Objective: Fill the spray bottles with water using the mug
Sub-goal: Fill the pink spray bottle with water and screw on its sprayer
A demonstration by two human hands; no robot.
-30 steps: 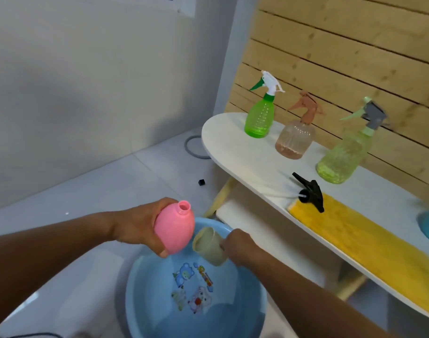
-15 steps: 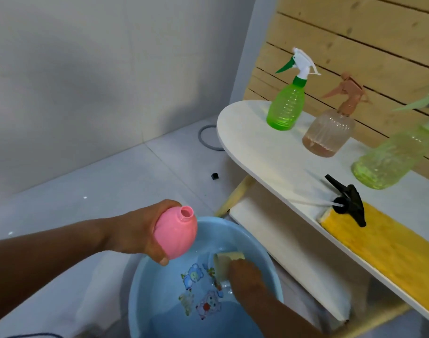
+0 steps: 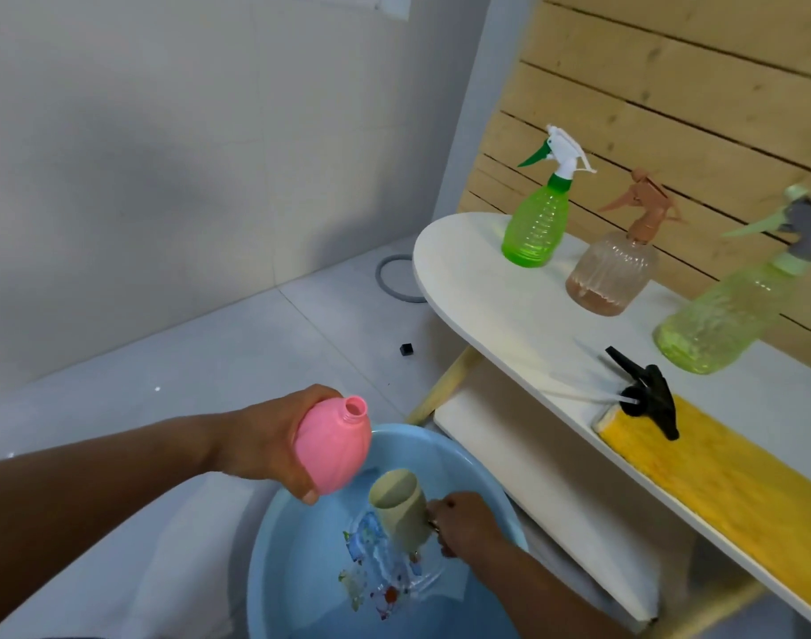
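My left hand point(image 3: 260, 442) grips a pink spray bottle point(image 3: 334, 447) with no spray head, its open neck tilted up and to the right, over the rim of a blue basin point(image 3: 477, 458) on the floor. My right hand point(image 3: 463, 523) holds a beige mug point(image 3: 399, 509) by its handle just above the rippling water in the basin, mouth towards the pink bottle. A black spray head point(image 3: 645, 394) lies on the white table point(image 3: 468, 297). Three capped spray bottles stand there: green point(image 3: 537, 228), brown point(image 3: 613, 274), pale green point(image 3: 721, 320).
A yellow cloth point(image 3: 726, 491) covers the table's right part, under the black spray head. A lower white shelf point(image 3: 532, 481) sits beneath the tabletop beside the basin. A wooden slat wall stands behind. A grey ring point(image 3: 390, 279) and a small black cube point(image 3: 407, 349) lie on the floor.
My right hand has lifted the mug out of the basin water, after dipping it in half a second ago. The pink bottle stays held over the basin's rim.
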